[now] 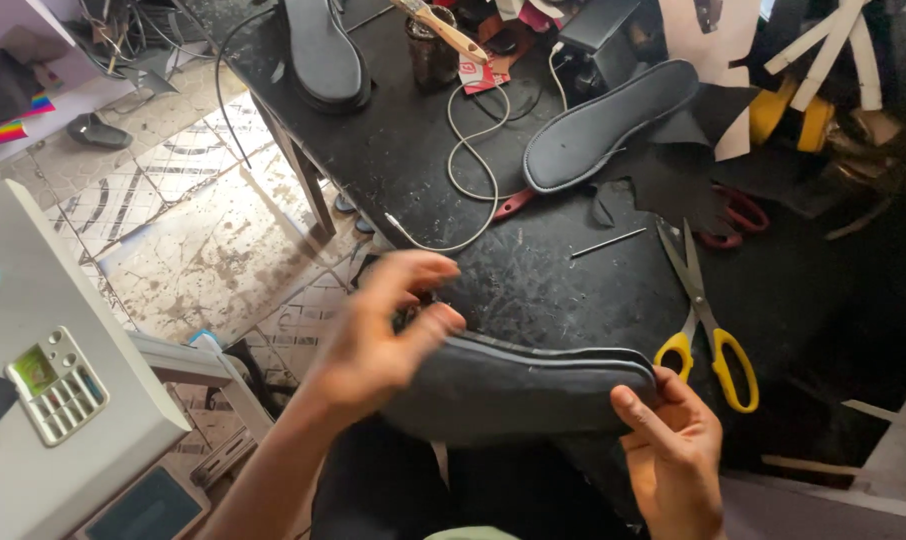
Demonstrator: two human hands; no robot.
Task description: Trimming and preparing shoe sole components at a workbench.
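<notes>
A dark shoe sole [523, 385] lies lengthwise at the near edge of the black surface [533, 270], just below the yellow-handled scissors [708, 320]. The right hand [673, 450] pinches the sole's right end, steadying it. The left hand [383, 335], blurred, fingers loosely spread, presses its left end, likely smoothing the edge.

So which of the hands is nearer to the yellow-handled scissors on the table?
Right. The right hand grips the end of the dark shoe sole just below-left of the yellow-handled scissors; the left hand is at the sole's far end, much farther away.
</notes>
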